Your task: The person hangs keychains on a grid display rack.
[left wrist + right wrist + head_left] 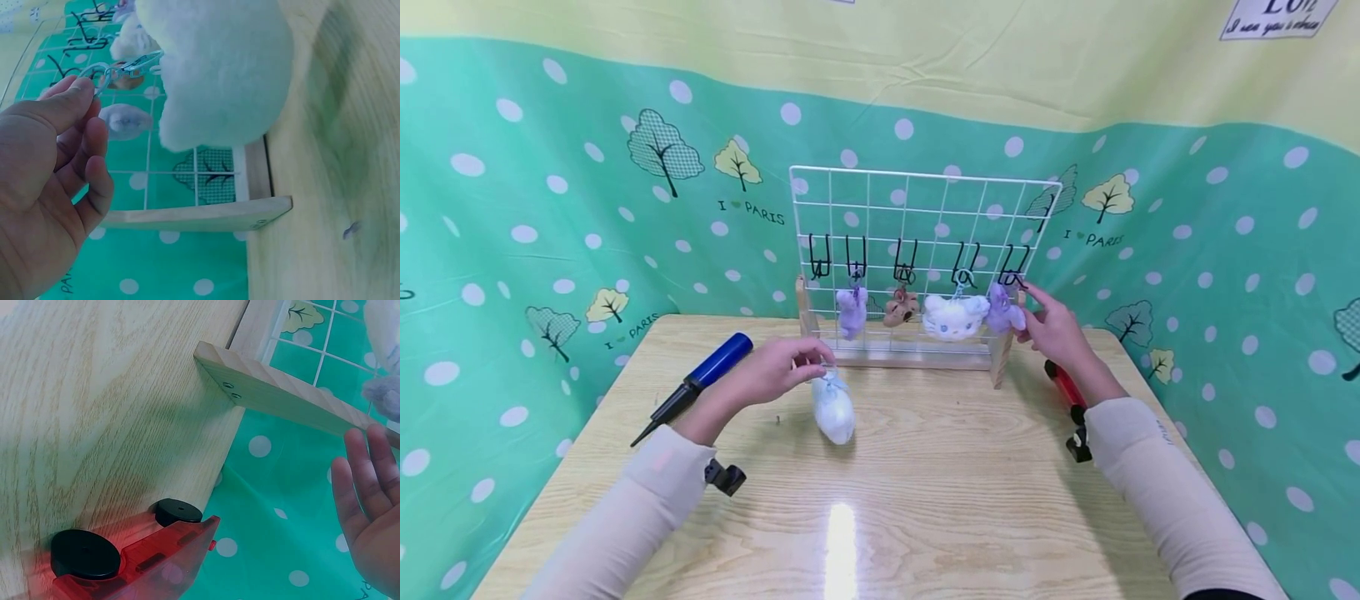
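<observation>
In the head view my left hand (782, 367) pinches the light blue ring of a white plush keychain (835, 417), which hangs below the fingers in front of the rack's left end. Seen from the left wrist, thumb and forefinger hold the ring (94, 74), with the fluffy plush (225, 69) beyond. My right hand (1056, 329) is at the rack's right end, fingers extended beside a purple plush keychain (1002, 310) on the last hook. Three nearly straight fingers (369, 469) show in the right wrist view; thumb and forefinger are outside it.
A white wire grid rack (925, 177) on wooden feet bears black hooks. On them hang another purple plush (852, 312), a brown plush (901, 308) and a white cat-face plush (955, 318). A blue hand pump (718, 361) lies left; a red object with black wheels (144, 559) lies right.
</observation>
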A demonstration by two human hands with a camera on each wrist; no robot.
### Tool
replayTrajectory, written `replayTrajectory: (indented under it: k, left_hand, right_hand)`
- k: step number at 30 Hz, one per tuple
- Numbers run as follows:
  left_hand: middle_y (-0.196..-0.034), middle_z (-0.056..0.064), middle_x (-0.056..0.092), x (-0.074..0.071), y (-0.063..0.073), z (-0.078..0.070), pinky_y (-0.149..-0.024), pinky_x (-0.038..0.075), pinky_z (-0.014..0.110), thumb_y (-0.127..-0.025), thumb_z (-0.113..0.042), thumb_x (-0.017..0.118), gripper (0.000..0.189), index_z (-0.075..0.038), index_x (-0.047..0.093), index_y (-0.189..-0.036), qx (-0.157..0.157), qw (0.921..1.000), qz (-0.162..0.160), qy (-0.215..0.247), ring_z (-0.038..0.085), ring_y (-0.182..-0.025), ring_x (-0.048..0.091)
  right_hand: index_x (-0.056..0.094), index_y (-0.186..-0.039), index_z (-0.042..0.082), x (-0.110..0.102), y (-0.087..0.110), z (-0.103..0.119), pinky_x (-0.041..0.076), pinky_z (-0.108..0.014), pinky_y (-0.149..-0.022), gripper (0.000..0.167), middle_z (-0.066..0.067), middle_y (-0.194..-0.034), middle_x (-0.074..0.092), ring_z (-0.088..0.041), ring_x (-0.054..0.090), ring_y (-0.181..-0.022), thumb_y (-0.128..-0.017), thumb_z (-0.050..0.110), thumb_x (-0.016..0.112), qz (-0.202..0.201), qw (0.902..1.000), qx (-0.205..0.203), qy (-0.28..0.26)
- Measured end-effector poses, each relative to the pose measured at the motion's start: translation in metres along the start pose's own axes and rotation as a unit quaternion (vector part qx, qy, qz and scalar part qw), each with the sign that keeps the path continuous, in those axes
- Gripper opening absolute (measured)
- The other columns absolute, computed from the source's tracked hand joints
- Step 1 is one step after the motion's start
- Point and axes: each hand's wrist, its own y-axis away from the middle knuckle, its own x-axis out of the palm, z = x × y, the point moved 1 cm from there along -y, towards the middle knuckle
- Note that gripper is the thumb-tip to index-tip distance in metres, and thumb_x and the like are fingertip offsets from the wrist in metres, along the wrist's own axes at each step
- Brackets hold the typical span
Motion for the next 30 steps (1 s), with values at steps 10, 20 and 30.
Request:
replayTrajectory:
  k: [10,20,30]
  left_hand:
    - [-0.095,0.001,0.071,-0.014,0.001,-0.003,-0.072,0.058,0.029,-0.097,-0.012,0.07,0.015,-0.013,0.072,-0.112,0.007,0.9989,-0.046,-0.002,0.017,-0.085,0.063]
    - [-0.095,0.004,0.072,-0.021,-0.002,-0.001,-0.067,0.056,0.026,-0.096,-0.011,0.071,0.016,-0.011,0.072,-0.112,0.008,0.996,-0.089,-0.004,0.016,-0.081,0.063]
    - [-0.096,0.006,0.075,-0.028,-0.014,-0.004,-0.059,0.054,0.024,-0.095,-0.011,0.072,0.017,-0.009,0.073,-0.112,0.023,0.9843,-0.174,-0.017,0.017,-0.074,0.063]
  right_hand:
    - [0.019,-0.163,0.034,0.001,0.0,-0.001,0.059,-0.029,-0.065,0.061,-0.022,-0.101,0.073,-0.025,0.072,-0.083,-0.11,0.031,0.046,-0.004,1.0,-0.003,0.007]
    - [0.017,-0.164,0.034,0.0,0.0,0.001,0.059,-0.029,-0.066,0.062,-0.023,-0.104,0.072,-0.037,0.072,-0.092,-0.11,0.032,0.046,0.003,1.0,0.006,0.002]
    - [0.017,-0.164,0.033,0.0,0.001,0.0,0.059,-0.029,-0.066,0.062,-0.024,-0.104,0.072,-0.037,0.072,-0.093,-0.11,0.032,0.047,0.006,1.0,0.003,0.002]
